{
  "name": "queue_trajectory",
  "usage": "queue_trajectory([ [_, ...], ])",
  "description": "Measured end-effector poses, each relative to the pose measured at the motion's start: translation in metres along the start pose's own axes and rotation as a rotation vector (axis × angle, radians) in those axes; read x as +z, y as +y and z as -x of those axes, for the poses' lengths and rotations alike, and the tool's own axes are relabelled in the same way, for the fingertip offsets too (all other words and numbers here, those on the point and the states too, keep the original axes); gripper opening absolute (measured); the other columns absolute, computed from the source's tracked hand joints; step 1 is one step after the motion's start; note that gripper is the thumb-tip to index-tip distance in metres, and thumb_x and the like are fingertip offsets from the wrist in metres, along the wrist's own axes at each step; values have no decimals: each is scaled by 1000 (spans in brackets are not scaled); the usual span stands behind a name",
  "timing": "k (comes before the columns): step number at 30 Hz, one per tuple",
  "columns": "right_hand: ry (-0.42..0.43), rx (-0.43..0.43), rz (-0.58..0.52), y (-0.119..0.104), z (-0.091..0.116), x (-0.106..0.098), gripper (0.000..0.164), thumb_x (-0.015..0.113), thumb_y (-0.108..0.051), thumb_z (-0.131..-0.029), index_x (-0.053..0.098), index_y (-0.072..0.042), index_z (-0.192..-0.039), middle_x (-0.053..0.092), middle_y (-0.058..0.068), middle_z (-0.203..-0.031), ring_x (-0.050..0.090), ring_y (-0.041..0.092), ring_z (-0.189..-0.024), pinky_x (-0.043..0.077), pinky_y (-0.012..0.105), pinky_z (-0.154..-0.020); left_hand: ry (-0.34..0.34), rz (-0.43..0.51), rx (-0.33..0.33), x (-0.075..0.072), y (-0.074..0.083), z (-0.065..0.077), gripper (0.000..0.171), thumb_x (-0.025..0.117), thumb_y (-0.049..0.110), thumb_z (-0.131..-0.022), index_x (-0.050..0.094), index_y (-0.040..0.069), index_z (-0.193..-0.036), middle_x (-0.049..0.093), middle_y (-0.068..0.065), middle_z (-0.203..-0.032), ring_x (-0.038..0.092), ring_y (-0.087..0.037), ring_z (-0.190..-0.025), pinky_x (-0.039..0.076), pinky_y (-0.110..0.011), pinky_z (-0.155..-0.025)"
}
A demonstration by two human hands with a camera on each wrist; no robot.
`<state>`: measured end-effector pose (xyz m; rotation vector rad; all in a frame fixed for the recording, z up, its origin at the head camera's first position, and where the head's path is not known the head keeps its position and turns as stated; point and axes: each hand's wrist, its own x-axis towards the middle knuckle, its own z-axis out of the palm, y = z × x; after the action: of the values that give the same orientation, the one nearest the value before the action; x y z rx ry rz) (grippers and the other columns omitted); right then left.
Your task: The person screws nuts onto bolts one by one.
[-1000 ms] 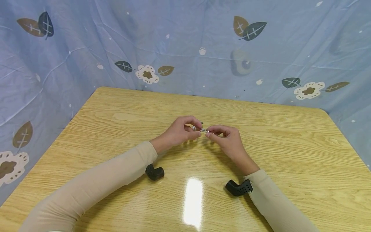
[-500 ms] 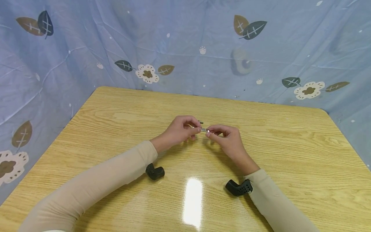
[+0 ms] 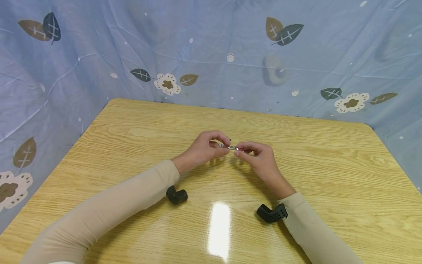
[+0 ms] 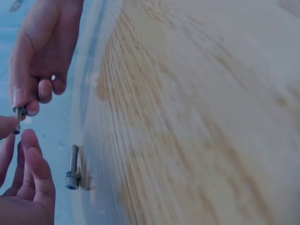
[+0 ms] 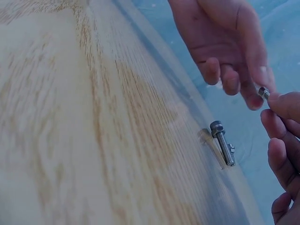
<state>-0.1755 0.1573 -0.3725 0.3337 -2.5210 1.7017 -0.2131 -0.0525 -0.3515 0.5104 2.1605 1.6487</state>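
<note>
Over the table's middle, my right hand (image 3: 258, 157) pinches one end of a small metal bolt (image 3: 232, 148) between thumb and index finger. A nut-like ring (image 4: 19, 109) shows at those fingertips in the left wrist view. At the bolt's other end, my left hand (image 3: 209, 148) keeps its thumb and index finger apart, the thumb tip right at the metal. A second bolt (image 5: 222, 140) lies on the table just below, its cylindrical head toward the left hand and a small nut-like piece (image 5: 231, 147) by its shaft. My left index finger partly hides it in the head view.
The wood-grain table (image 3: 316, 176) spreads around both hands, with a bright light reflection (image 3: 219, 229) near its front. A blue patterned curtain (image 3: 211, 47) hangs behind and on both sides. Black wrist mounts (image 3: 271, 213) stick out from the sleeves above the tabletop.
My left thumb and index finger closed together over the bolt's end half a second ago, then parted. The lying bolt's head, hidden then, shows between them again. The right hand has stayed put.
</note>
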Motion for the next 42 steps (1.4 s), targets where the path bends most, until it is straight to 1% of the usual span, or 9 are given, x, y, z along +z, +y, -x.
queue_trajectory([
  [4, 4, 6, 0, -1, 0, 0, 19, 73, -20, -87, 74, -11, -103, 69, -8, -87, 62, 10, -80, 47, 25, -67, -9, 11, -33, 0, 0, 0, 12, 62, 23, -96, 67, 16, -103, 65, -6, -107, 64, -34, -82, 47, -32, -59],
  [8, 5, 2, -4, -1, 0, 0, 18, 73, -20, -87, 74, -10, -103, 69, -8, -87, 62, 10, -80, 47, 24, -66, -10, 26, -47, 0, -1, -1, 13, 59, 24, -98, 68, 15, -102, 68, -10, -102, 63, -33, -76, 46, -30, -58],
  [16, 6, -9, -17, -1, -1, 1, 19, 73, -17, -87, 74, -7, -103, 70, -5, -87, 61, 10, -79, 48, 23, -67, -6, 40, -17, 0, -1, 0, 8, 62, 16, -95, 67, 14, -101, 64, -5, -107, 63, -37, -79, 46, -31, -57],
  [24, 0, -14, -29, -1, 0, 2, 18, 72, -16, -88, 74, -5, -102, 71, 6, -88, 61, 10, -77, 48, 23, -65, 4, 30, 1, 0, 1, 1, 10, 67, 11, -91, 68, 12, -102, 65, -3, -113, 63, -39, -81, 47, -33, -59],
  [26, -4, -14, -30, -1, 0, 2, 18, 72, -16, -88, 74, -6, -102, 71, 5, -89, 61, 10, -77, 48, 23, -65, 5, 29, 2, 0, 1, 1, 12, 67, 10, -91, 67, 11, -103, 66, -4, -113, 63, -40, -81, 47, -33, -59],
  [29, -3, -6, -28, -1, 0, 2, 18, 73, -17, -87, 74, -7, -102, 70, 0, -87, 61, 11, -78, 49, 24, -65, 1, 29, 7, 1, 1, 2, 16, 66, 13, -92, 66, 9, -107, 66, -5, -111, 62, -41, -81, 47, -34, -58],
  [34, 7, 9, -19, 0, 0, 1, 18, 73, -19, -87, 74, -9, -102, 69, -8, -85, 61, 12, -79, 47, 24, -63, 2, 25, -18, 2, 1, 0, 24, 60, 23, -97, 64, 7, -115, 66, -6, -107, 64, -36, -79, 47, -32, -56],
  [38, 17, -1, -6, 1, -1, 1, 19, 73, -19, -87, 74, -9, -103, 69, -8, -86, 61, 10, -79, 44, 24, -62, -2, 33, -46, 3, 1, -1, 25, 57, 23, -99, 63, 6, -116, 68, -13, -103, 64, -34, -78, 46, -30, -57],
  [42, 21, -4, -6, 2, -2, 0, 20, 73, -19, -87, 74, -8, -103, 70, -5, -88, 60, 9, -80, 44, 23, -63, 1, 36, -40, 4, 1, -2, 24, 57, 21, -99, 63, 5, -115, 68, -16, -105, 63, -36, -78, 47, -30, -58],
])
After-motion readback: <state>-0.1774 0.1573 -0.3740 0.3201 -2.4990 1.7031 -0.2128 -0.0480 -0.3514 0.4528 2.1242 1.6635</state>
